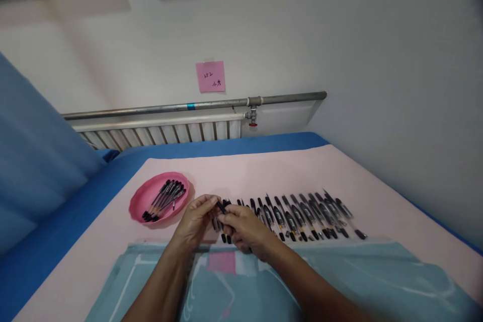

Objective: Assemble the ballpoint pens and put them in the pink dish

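Note:
My left hand point(196, 221) and my right hand point(243, 226) meet above the pink tabletop, both closed on one dark pen point(222, 207). Fingers cover most of that pen, so how its parts sit together cannot be made out. Just to the right, and partly behind my right hand, lies a long row of black and clear pen parts point(292, 221), with barrels, caps and small pieces side by side. To the left of my hands stands a pink bowl point(136, 200) with several pens point(168, 198) lying in it, clear-barrelled with black ends.
A light blue patterned cloth point(339, 276) covers the near edge. Pink sheeting point(260, 173) lies over a blue cover point(226, 149). At the back are a wall with a pink note point(210, 77), a metal pipe point(158, 109) and a radiator point(181, 132). A blue curtain point(33, 161) hangs at left.

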The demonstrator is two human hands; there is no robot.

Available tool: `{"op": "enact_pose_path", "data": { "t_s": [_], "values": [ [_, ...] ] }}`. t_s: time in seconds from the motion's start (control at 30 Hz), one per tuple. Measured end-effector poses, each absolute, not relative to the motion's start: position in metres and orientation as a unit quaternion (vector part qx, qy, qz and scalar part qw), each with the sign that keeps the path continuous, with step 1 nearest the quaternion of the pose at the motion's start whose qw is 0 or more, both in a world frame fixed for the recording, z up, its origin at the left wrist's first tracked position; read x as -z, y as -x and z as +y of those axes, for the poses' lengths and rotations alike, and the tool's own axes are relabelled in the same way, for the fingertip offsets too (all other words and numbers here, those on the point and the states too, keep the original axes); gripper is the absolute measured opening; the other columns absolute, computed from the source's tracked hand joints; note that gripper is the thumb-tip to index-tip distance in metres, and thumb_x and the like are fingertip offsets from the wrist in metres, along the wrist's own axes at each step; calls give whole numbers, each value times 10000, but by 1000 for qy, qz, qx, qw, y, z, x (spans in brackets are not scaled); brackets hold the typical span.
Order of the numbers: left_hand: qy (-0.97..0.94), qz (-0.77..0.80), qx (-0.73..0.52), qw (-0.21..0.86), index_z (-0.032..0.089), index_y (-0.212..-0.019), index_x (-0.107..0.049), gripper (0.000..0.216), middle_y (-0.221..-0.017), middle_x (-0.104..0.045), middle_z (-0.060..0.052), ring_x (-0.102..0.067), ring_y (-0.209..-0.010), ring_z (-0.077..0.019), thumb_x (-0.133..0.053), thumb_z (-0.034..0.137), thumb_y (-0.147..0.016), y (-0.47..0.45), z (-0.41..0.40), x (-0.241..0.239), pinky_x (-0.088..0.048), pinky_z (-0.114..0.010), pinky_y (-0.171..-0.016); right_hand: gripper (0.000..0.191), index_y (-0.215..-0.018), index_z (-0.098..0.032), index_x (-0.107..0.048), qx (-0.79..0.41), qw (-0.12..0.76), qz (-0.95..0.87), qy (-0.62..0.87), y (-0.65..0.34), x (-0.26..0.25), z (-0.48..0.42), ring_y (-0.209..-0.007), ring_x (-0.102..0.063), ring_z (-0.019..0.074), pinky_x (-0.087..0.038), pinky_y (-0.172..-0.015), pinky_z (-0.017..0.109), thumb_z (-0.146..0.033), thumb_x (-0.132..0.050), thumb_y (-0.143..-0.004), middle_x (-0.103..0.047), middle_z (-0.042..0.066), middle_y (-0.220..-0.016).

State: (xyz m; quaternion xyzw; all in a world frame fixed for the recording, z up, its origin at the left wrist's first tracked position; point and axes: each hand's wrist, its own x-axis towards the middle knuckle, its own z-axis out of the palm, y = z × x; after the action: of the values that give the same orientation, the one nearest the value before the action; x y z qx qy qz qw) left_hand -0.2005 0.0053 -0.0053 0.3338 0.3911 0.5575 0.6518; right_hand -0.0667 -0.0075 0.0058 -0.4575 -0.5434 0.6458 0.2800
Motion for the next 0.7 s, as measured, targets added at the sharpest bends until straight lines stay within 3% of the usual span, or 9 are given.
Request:
{"op": "enact_pose_path", "data": {
  "t_s": [0.23, 0.4, 0.5, 0.6, 0.7],
  "values": [
    [-296, 402, -568, 654, 131, -673, -626, 179, -591, -598, 18, -528, -536, -66, -735, 250, -593, 198, 4, 5, -415, -185, -560, 128, -615, -181, -474, -412, 378, -687, 464, 68, 4, -5, -522, -444, 88, -298, -489, 188, -203, -461, -740, -476, -43, -543],
    [-315, 399, -565, 650, 116, -714, -650, 217, -692, -632, -15, -555, -618, -84, -751, 236, -564, 202, 5, 6, -426, -200, -626, 154, -643, -188, -496, -456, 351, -666, 475, 67, 4, -5, -459, -435, 92, -294, -460, 189, -213, -419, -773, -463, -52, -488],
    [-305, 394, -556, 665, 122, -782, -652, 278, -752, -641, -41, -568, -671, -111, -712, 335, -615, 200, 5, 6, -431, -226, -641, 144, -665, -187, -517, -416, 356, -689, 475, 67, 5, -4, -510, -458, 100, -313, -499, 190, -208, -431, -779, -484, -42, -517],
    [-308, 402, -560, 656, 133, -691, -621, 267, -621, -593, 1, -523, -574, -84, -691, 383, -632, 197, 5, 7, -398, -203, -569, 126, -677, -181, -521, -363, 351, -722, 473, 67, 7, -3, -551, -449, 100, -307, -517, 187, -197, -444, -776, -483, -34, -558],
    [-323, 411, -577, 628, 133, -544, -546, 276, -499, -510, 42, -470, -495, -63, -745, 324, -565, 197, 5, 8, -360, -190, -521, 138, -646, -175, -494, -338, 341, -737, 476, 67, 9, -3, -551, -427, 95, -291, -510, 182, -191, -441, -773, -463, -34, -566]
  ]
}}
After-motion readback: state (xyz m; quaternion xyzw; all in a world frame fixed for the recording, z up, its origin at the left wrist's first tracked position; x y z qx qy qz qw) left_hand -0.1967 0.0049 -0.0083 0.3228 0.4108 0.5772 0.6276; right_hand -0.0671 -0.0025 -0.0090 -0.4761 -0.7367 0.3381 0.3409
